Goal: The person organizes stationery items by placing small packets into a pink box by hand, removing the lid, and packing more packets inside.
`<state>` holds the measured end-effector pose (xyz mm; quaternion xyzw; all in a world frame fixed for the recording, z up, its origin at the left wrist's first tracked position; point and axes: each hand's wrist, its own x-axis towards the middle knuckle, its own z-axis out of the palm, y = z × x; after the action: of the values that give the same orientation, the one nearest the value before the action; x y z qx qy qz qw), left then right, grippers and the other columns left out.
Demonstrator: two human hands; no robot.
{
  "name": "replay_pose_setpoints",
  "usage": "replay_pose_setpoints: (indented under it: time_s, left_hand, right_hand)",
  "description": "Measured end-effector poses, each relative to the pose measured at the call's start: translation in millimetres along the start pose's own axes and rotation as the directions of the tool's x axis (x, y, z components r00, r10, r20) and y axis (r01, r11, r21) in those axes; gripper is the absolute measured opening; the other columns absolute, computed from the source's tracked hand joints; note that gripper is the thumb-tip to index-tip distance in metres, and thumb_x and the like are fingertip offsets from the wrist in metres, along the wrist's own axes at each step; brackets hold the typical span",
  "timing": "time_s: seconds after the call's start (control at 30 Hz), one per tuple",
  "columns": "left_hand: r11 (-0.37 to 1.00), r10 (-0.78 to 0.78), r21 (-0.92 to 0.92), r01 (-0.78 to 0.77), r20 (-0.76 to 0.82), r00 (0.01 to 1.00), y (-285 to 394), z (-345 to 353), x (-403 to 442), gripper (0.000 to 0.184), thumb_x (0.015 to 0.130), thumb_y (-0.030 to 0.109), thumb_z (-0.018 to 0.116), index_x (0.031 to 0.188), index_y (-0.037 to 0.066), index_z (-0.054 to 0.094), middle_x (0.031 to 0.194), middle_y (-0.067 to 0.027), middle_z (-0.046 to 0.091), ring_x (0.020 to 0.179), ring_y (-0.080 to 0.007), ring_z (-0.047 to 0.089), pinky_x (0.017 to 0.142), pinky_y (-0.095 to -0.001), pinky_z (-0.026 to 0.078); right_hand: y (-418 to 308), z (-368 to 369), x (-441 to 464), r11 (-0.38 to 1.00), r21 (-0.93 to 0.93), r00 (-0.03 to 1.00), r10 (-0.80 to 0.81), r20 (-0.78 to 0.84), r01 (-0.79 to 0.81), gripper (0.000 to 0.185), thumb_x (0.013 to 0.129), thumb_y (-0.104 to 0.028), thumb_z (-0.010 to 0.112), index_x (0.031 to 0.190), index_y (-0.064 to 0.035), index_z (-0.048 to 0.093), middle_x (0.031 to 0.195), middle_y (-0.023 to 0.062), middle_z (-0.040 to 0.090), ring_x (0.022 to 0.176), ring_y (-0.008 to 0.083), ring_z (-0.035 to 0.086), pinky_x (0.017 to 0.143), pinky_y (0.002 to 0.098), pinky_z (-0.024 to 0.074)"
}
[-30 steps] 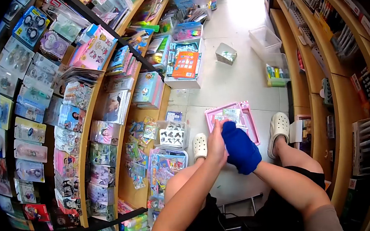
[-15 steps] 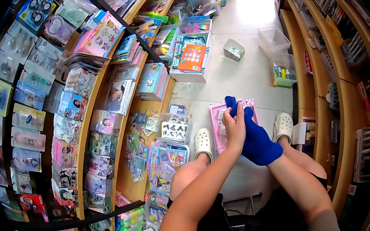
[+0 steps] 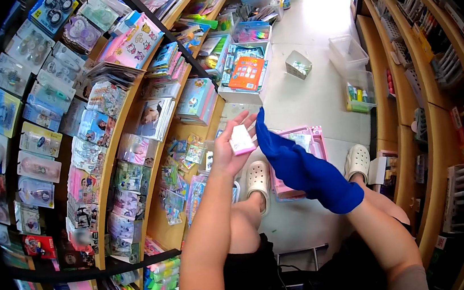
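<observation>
My left hand (image 3: 233, 155) is bare and turned palm up, its fingers stretched. Across the palm and fingers lies a small white block-like item with a pink edge (image 3: 242, 139); its exact kind is unclear. My right hand (image 3: 297, 163) wears a blue knitted glove. It is seen edge-on with the fingers stretched out, apart from the left hand, and nothing shows in it. Below and partly behind the glove, a pink tray (image 3: 321, 146) stands on the floor between my feet, with small packets (image 3: 302, 138) inside.
Stocked wooden shelves (image 3: 112, 176) rise on the left, with more shelving (image 3: 423, 140) on the right. A white box of booklets (image 3: 242, 94), a small open container (image 3: 298, 65) and clear plastic bins (image 3: 359, 91) stand on the floor ahead. Cream clogs (image 3: 257, 177) flank the tray.
My hands, pressed together before, have come apart. The left moved left and turned palm up, showing the white-and-pink item. The gloved right hand shifted slightly left, and more of the tray shows.
</observation>
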<state>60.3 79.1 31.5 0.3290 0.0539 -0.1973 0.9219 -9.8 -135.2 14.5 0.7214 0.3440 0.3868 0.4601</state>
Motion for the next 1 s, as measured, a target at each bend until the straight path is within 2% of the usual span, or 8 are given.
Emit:
replay_pose_setpoints:
  time_s: [0.17, 0.27, 0.3, 0.4, 0.47, 0.57, 0.73, 1.0]
  left_hand:
    - [0.996, -0.057, 0.070, 0.054, 0.034, 0.998, 11, -20, -14, 0.051, 0.094, 0.043, 0.030, 0.129, 0.007, 0.038, 0.116, -0.0121, 0.052, 0.104, -0.0249, 0.051, 0.089, -0.0429, 0.042]
    - [0.987, -0.097, 0.128, 0.094, 0.014, 0.995, 15, -35, -18, 0.052, 0.094, 0.045, 0.029, 0.129, 0.007, 0.039, 0.108, -0.0093, 0.056, 0.098, -0.0222, 0.054, 0.084, -0.0408, 0.044]
    - [0.983, -0.108, 0.152, 0.106, 0.002, 0.994, 18, -43, -20, 0.053, 0.094, 0.046, 0.029, 0.129, 0.007, 0.039, 0.105, -0.0084, 0.057, 0.095, -0.0212, 0.055, 0.083, -0.0400, 0.045]
    - [0.941, -0.100, 0.305, 0.146, -0.160, 0.982, 30, -86, -33, 0.048, 0.095, 0.044, 0.031, 0.120, 0.007, 0.048, 0.097, -0.0057, 0.058, 0.090, -0.0183, 0.056, 0.077, -0.0378, 0.047]
    - [0.910, -0.007, 0.354, 0.216, -0.506, 0.863, 23, -113, -48, 0.041, 0.095, 0.040, 0.035, 0.114, 0.007, 0.052, 0.095, -0.0045, 0.059, 0.084, -0.0166, 0.058, 0.070, -0.0342, 0.049]
    - [0.875, 0.120, 0.420, 0.242, -0.671, 0.731, 2, -214, -87, 0.025, 0.092, 0.028, 0.048, 0.105, 0.009, 0.054, 0.087, -0.0017, 0.061, 0.070, -0.0126, 0.058, 0.057, -0.0279, 0.048]
    - [0.919, 0.122, 0.263, 0.293, -0.898, 0.424, -43, -328, -179, 0.016, 0.084, 0.017, 0.061, 0.098, 0.012, 0.056, 0.077, -0.0008, 0.060, 0.054, -0.0102, 0.054, 0.040, -0.0198, 0.040]
    - [0.938, 0.124, 0.142, 0.318, -0.989, 0.076, -62, -344, -215, 0.042, 0.083, 0.018, 0.059, 0.123, 0.013, 0.045, 0.116, -0.0054, 0.054, 0.108, -0.0194, 0.047, 0.078, -0.0516, 0.037]
  right_hand:
    - [32, -7, -1, 0.836, 0.538, 0.991, 0.054, 0.119, -0.110, 0.037, 0.085, -0.014, 0.047, 0.120, -0.0022, 0.044, 0.119, 0.0080, 0.048, 0.113, 0.0164, 0.045, 0.095, 0.0303, 0.0369]
    - [60, -16, -5, 0.423, 0.863, 0.959, 0.176, 0.220, -0.276, 0.032, 0.081, -0.018, 0.051, 0.111, -0.0067, 0.050, 0.114, 0.0069, 0.051, 0.112, 0.0202, 0.046, 0.101, 0.0354, 0.0306]
    - [61, -16, -5, 0.141, 0.928, 0.923, 0.229, 0.309, -0.346, 0.030, 0.080, -0.020, 0.052, 0.108, -0.0083, 0.052, 0.111, 0.0063, 0.053, 0.111, 0.0219, 0.047, 0.102, 0.0368, 0.0292]
    - [73, -17, -4, -0.262, 0.867, 0.863, 0.172, 0.474, -0.424, 0.026, 0.078, -0.027, 0.055, 0.100, -0.0138, 0.054, 0.110, 0.0056, 0.053, 0.114, 0.0287, 0.046, 0.104, 0.0419, 0.0235]
    - [68, -6, -11, 0.112, 0.900, 0.896, 0.202, 0.394, -0.421, 0.024, 0.077, -0.028, 0.056, 0.097, -0.0151, 0.054, 0.108, 0.0051, 0.053, 0.115, 0.0283, 0.045, 0.102, 0.0433, 0.0234]
    - [72, -2, -12, 0.434, 0.816, 0.921, 0.100, 0.378, -0.382, 0.018, 0.075, -0.027, 0.056, 0.090, -0.0164, 0.053, 0.097, 0.0037, 0.053, 0.109, 0.0275, 0.047, 0.096, 0.0459, 0.0273]
    - [63, 11, -18, 0.449, 0.788, 0.881, -0.005, 0.473, -0.420, 0.019, 0.077, -0.020, 0.053, 0.096, -0.0209, 0.053, 0.093, -0.0006, 0.051, 0.108, 0.0213, 0.046, 0.092, 0.0473, 0.0278]
    - [65, 1, 12, 0.334, 0.823, 0.880, 0.045, 0.473, -0.459, 0.026, 0.076, -0.021, 0.054, 0.099, -0.0329, 0.061, 0.097, -0.0095, 0.057, 0.098, 0.0109, 0.051, 0.080, 0.0400, 0.0325]
